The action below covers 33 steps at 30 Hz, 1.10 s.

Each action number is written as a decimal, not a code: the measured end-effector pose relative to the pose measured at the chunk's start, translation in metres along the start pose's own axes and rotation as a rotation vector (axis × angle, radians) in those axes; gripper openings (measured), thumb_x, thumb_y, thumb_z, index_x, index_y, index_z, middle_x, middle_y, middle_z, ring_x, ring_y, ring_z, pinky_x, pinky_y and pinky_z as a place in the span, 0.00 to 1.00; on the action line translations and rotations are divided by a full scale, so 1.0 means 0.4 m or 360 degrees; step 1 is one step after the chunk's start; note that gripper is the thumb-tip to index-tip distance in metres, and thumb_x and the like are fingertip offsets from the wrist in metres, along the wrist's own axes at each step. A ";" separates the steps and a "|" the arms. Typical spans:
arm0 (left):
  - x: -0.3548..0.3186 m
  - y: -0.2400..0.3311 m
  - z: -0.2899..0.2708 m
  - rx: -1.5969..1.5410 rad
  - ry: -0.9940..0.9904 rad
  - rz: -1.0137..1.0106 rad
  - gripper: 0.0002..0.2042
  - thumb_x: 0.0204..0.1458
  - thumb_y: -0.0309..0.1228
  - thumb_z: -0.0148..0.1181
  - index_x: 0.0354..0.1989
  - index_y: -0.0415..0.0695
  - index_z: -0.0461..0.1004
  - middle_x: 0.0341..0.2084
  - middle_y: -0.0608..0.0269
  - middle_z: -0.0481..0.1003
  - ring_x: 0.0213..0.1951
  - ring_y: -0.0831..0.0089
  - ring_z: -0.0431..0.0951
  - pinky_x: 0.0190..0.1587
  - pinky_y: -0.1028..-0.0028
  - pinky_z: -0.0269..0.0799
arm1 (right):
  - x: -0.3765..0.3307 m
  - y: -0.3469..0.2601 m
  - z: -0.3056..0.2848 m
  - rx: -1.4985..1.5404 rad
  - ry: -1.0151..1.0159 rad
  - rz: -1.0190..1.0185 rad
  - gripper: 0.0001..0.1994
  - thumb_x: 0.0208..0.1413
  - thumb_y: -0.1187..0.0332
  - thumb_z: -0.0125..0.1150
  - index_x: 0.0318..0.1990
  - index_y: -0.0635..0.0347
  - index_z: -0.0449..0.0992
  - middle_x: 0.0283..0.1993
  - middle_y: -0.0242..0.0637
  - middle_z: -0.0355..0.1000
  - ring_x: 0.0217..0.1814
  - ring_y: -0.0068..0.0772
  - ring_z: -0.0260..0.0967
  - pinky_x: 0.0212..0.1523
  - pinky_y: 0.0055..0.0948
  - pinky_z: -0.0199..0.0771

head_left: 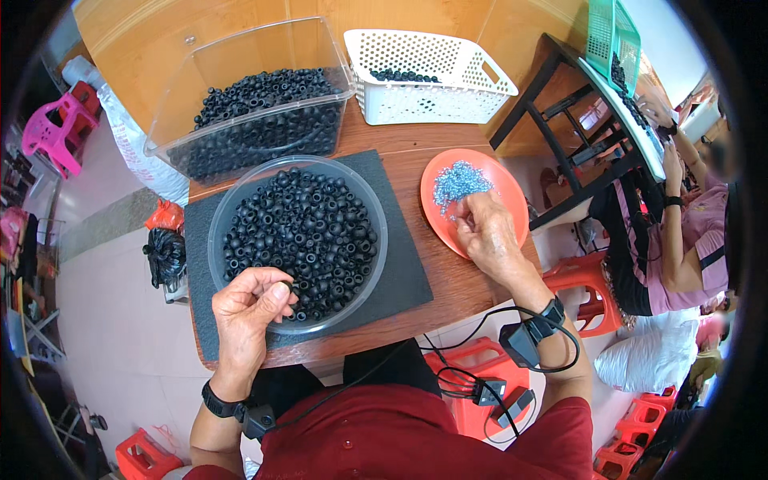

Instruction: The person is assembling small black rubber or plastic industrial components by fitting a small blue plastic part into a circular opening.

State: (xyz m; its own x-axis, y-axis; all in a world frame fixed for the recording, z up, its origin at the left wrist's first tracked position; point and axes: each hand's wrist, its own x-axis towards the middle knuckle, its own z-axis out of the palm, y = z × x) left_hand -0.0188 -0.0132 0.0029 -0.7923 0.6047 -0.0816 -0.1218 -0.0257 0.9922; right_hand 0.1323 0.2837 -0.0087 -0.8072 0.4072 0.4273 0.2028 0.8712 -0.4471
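Observation:
My left hand point(253, 308) is closed at the near rim of a round clear tub point(218, 264), thumb and forefinger pinching a small black plastic part point(286, 285). Many such black ring-like parts point(308, 228) fill the tub. Over an orange plate point(512, 184) to the right, my right hand point(486, 232) has its fingers pinched together beside a pile of small shiny bluish-silver pieces point(460, 182). What those fingertips hold, if anything, is too small to make out.
Behind the tub stands a clear rectangular bin point(264, 60) of black parts; a white perforated basket point(432, 108) holds a few more. A dark mat point(400, 280) lies under the tub. At right, a co-worker point(680, 232) sits by a table with a green basket point(612, 36).

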 end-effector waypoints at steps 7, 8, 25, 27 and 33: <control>0.011 -0.002 -0.003 -0.0048 0.0075 0.0040 0.08 0.52 0.29 0.60 0.36 0.36 0.74 0.23 0.61 0.76 0.21 0.81 0.73 0.24 0.83 0.66 | 0.047 -0.115 0.015 0.0208 -0.0068 0.0025 0.07 0.43 0.81 0.61 0.29 0.63 0.71 0.29 0.35 0.68 0.30 0.30 0.66 0.32 0.25 0.68; 0.012 -0.001 -0.002 -0.0083 0.0090 0.0028 0.09 0.53 0.29 0.59 0.36 0.36 0.74 0.23 0.61 0.76 0.21 0.81 0.72 0.24 0.83 0.66 | 0.057 -0.135 0.024 0.0282 -0.0106 -0.0016 0.07 0.43 0.81 0.62 0.30 0.63 0.72 0.29 0.34 0.68 0.30 0.28 0.66 0.32 0.24 0.67; 0.027 0.004 0.015 -0.0700 -0.0163 -0.0172 0.10 0.52 0.28 0.59 0.38 0.34 0.72 0.26 0.59 0.75 0.23 0.76 0.73 0.26 0.78 0.69 | 0.049 -0.345 0.117 0.1196 -0.0324 -0.0061 0.06 0.44 0.79 0.62 0.31 0.62 0.73 0.29 0.35 0.69 0.31 0.28 0.67 0.30 0.25 0.68; 0.027 0.003 0.015 -0.0654 -0.0145 -0.0148 0.09 0.52 0.27 0.59 0.38 0.35 0.72 0.26 0.59 0.75 0.25 0.76 0.73 0.29 0.78 0.69 | 0.046 -0.359 0.124 0.1278 -0.0278 -0.0080 0.06 0.45 0.79 0.61 0.31 0.62 0.73 0.29 0.35 0.69 0.32 0.28 0.67 0.31 0.24 0.69; 0.028 0.006 0.021 -0.0728 -0.0089 -0.0128 0.09 0.52 0.26 0.58 0.39 0.34 0.72 0.26 0.60 0.75 0.25 0.77 0.73 0.29 0.79 0.69 | 0.043 -0.375 0.132 0.1325 -0.0258 -0.0059 0.05 0.45 0.79 0.62 0.31 0.63 0.73 0.28 0.35 0.69 0.32 0.28 0.66 0.29 0.24 0.69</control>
State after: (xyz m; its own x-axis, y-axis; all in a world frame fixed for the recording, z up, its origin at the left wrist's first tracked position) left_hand -0.0229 0.0001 0.0050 -0.7374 0.6610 -0.1390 -0.4428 -0.3178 0.8384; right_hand 0.0587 0.1454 0.0241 -0.8878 0.2824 0.3635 -0.2482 0.3713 -0.8947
